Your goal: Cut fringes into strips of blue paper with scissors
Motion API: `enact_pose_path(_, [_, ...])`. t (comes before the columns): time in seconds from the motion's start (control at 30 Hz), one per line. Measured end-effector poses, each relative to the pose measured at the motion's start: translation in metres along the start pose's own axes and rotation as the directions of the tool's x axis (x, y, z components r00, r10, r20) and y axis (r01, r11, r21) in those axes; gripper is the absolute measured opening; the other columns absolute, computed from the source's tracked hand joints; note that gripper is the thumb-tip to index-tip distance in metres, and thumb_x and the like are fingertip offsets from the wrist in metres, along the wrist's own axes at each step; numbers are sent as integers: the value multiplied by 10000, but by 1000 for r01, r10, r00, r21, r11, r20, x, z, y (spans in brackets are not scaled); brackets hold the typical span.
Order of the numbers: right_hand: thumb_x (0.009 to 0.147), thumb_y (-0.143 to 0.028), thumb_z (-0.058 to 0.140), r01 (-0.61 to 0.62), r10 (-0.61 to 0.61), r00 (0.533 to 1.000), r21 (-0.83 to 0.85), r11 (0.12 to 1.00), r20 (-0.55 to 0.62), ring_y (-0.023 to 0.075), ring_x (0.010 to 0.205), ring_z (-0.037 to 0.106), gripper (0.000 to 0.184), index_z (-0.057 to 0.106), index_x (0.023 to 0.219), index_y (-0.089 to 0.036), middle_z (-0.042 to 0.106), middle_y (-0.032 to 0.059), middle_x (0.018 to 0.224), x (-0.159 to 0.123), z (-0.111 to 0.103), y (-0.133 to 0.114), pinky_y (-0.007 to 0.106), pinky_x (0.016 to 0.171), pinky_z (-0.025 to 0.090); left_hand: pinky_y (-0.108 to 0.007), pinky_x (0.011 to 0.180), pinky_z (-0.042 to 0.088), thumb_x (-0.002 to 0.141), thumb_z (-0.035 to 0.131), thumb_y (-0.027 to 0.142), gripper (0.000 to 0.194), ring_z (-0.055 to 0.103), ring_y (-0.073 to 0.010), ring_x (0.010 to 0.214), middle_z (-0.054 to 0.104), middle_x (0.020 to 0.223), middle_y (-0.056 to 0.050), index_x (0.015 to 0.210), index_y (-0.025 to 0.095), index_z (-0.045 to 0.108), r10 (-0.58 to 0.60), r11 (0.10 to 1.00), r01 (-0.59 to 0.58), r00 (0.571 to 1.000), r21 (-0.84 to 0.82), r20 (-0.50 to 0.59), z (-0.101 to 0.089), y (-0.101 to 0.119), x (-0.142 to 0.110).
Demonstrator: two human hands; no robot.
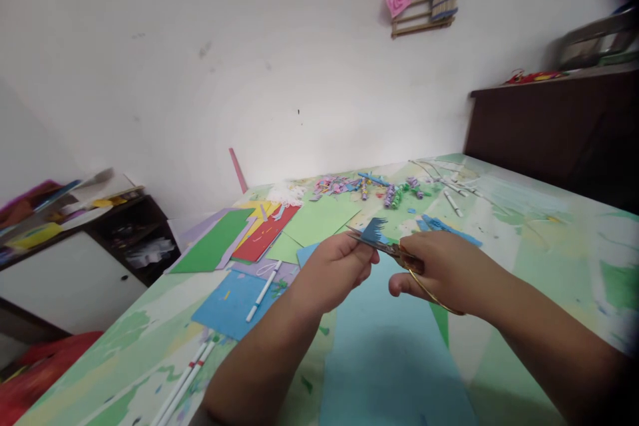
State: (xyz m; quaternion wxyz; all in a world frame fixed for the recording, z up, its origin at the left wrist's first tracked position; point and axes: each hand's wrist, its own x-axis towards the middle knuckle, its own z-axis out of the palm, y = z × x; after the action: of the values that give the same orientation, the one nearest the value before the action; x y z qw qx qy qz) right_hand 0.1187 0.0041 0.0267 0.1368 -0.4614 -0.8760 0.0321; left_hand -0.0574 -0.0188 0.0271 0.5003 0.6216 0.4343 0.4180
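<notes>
Fingers point(367, 255) of the left hand point(329, 269) pinch a fringed, comb-edged strip of dark blue paper point(373, 229) above the patterned green-and-white table point(499, 376). Fingers of the right hand point(446, 263) grip thin metal scissors point(390, 250) with gold loop handles — partly hidden by that hand — their blades at the strip. Below lies a smooth light-blue paper sheet point(394, 359), cut off at the bottom. Leftward, a dark-framed, white-doored cabinet point(74, 286) holds crumpled whitish material point(148, 250), too dim to identify.

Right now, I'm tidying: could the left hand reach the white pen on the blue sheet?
Likely yes: the white pen lies uncovered nearby, though the left hand holds fringed blue paper.
</notes>
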Motion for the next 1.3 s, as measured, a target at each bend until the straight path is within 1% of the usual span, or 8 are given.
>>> enact_pose_path(0.07, [662,-718,459,22,-22,999,10,1000,-25,130,495,343,525,350,549,-217,429,-17,540,0,0,2,247,463,198,-181,362,193,787,454,317,208,260,-38,332,352,380,87,647,167,489,15,997,-10,998,-76,66,-2,0,1])
enact_pose_path(0.13, [670,-702,470,32,-32,999,12,999,-39,127,496,339,513,355,556,-216,422,-22,539,-1,0,3,244,464,198,-179,356,208,788,460,323,212,274,-37,316,369,366,85,658,163,507,40,993,-30,995,-117,89,-3,0,2])
enact_pose_path(0.37, [688,-651,494,0,2,999,30,1000,-55,124,490,331,474,362,557,-215,405,-31,529,0,1,2,243,458,203,-168,350,248,733,501,245,144,363,-38,327,447,390,64,647,145,558,17,996,-16,1000,-85,14,0,-2,4])
enact_pose_path(0.5, [694,-629,502,-18,19,999,15,1000,-43,124,493,334,458,372,552,-214,416,-26,532,-1,-1,-1,245,458,203,-165,356,263,755,471,259,175,380,-36,330,462,404,62,673,142,573,13,996,-14,1000,-90,-5,1,-3,4])
enact_pose_path(0.83, [693,-659,477,-4,4,1000,12,1000,-23,118,479,320,484,362,546,-212,403,-26,517,0,-1,1,245,448,187,-171,368,290,711,483,238,152,403,-47,363,458,418,55,632,140,570,37,992,-39,999,-119,-24,2,-3,3])
enact_pose_path(0.97, [702,-645,473,-27,27,1000,12,1000,2,119,474,320,473,361,546,-212,408,-24,515,1,-1,1,245,446,181,-178,377,294,708,482,249,163,407,-50,366,464,424,52,631,137,572,37,993,-40,999,-107,-34,2,-4,3])
enact_pose_path(1.1, [713,-631,470,-16,15,1000,33,999,25,114,482,330,464,367,556,-207,420,-24,527,1,-1,1,242,458,195,-179,388,300,697,481,243,161,410,-50,368,461,424,53,619,139,575,25,996,-30,998,-88,-51,2,-5,4])
enact_pose_path(1.3, [717,-631,469,19,-20,999,42,999,25,111,495,347,455,396,588,-201,439,-21,552,0,0,4,244,475,206,-188,385,257,668,471,215,151,360,-49,363,402,390,63,564,146,556,46,997,-51,995,-63,-85,1,-6,6])
